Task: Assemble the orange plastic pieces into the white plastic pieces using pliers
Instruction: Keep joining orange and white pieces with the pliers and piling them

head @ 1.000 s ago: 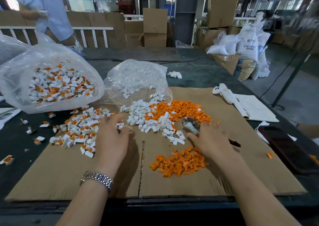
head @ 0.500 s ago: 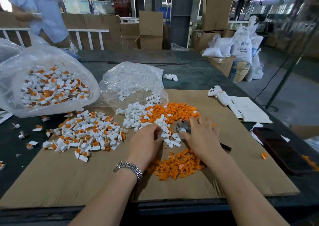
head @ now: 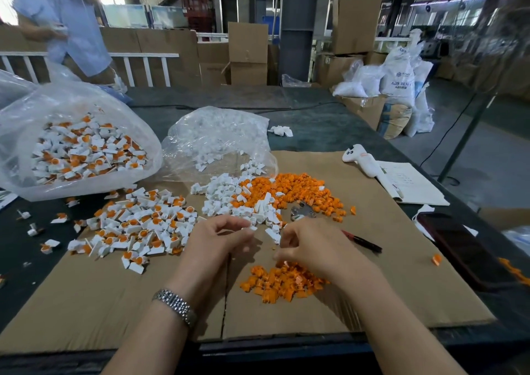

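Two hands work over a cardboard sheet (head: 372, 274) on the bench (head: 315, 125), and we take the pliers (head: 304, 211) as our landmark. The pliers lie flat on the sheet, their metal head at the near edge of the big orange pile (head: 301, 191) and their dark red handles running toward us and to the right, partly hidden behind the right hand (head: 312, 248). That hand sits just on the near side of the pliers, fingers curled downward with the tips at the top of a small orange pile (head: 284, 281); whether they pinch a piece we cannot tell. Left of the pliers, the left hand (head: 218, 240), a metal watch (head: 176, 306) on its wrist, has its fingers curled, the thumb and forefinger pinching a white piece (head: 252, 228). The loose white pieces (head: 226, 199) lie left of the pliers, merging with the big orange pile. Farther left is a heap of assembled pieces (head: 137, 228), and beyond it a clear bag (head: 71, 151) holding more of them. Beyond the pliers a second clear bag (head: 218, 142) holds white pieces. Right of the pliers lie a white controller (head: 361, 159), a paper (head: 413, 185) and a dark phone (head: 459, 248). Far behind the left bag stands a person in a blue shirt (head: 66, 22).
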The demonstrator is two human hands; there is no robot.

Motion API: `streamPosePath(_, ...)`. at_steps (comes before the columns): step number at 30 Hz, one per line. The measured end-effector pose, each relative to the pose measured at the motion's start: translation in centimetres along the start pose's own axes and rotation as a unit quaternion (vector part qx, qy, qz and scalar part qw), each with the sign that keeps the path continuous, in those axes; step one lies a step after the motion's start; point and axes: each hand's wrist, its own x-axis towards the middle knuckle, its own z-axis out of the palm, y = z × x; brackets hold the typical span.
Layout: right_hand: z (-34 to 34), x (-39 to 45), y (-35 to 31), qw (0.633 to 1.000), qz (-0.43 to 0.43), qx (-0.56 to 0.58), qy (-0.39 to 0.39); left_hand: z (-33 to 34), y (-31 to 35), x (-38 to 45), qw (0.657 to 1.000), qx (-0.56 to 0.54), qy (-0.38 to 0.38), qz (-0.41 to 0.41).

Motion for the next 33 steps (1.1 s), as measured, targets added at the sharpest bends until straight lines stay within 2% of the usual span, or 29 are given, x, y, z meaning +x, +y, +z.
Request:
streamPosePath(4, 1.0, 0.4, -0.8, 0.998, -0.002, -0.068, 0.016, -0.6, -0.5, 0.2, 0.998, -0.05, -0.029, -0.029)
streamPosePath(7, 1.3, 0.8, -1.0, 0.997, -0.003, -0.073, 0.023, -0.8, -0.8, 0.4, 0.995, -0.082, -0.043, -0.039)
streamPosePath(10, 1.4, 0.8, -0.8, 0.999, 0.002, -0.026, 0.038, -0.9, -1.1, 0.4, 0.99, -0.125, -0.061, -0.039)
streamPosePath(15, 0.9, 1.1, -0.6, 0.982, -0.003, 0.139, 0.13, -0.9, -1.5, 0.6, 0.977, -0.201, -0.067, -0.022)
streamPosePath(19, 0.6, 1.0, -1.5, 0.965, -0.032, 0.207, 0.157, -0.7, -1.5, 0.2, 0.976, -0.206, -0.062, -0.01)
streamPosePath(23, 1.0, 1.1, -2.4, 0.944, -0.04, 0.293, 0.15, -0.5, -1.3, -0.2, 0.974, -0.212, -0.076, -0.005)
streamPosePath(33, 2.1, 1.0, -3.1, 0.937, -0.028, 0.323, 0.132, -1.1, -2.0, 0.2, 0.989, -0.127, -0.073, 0.027)
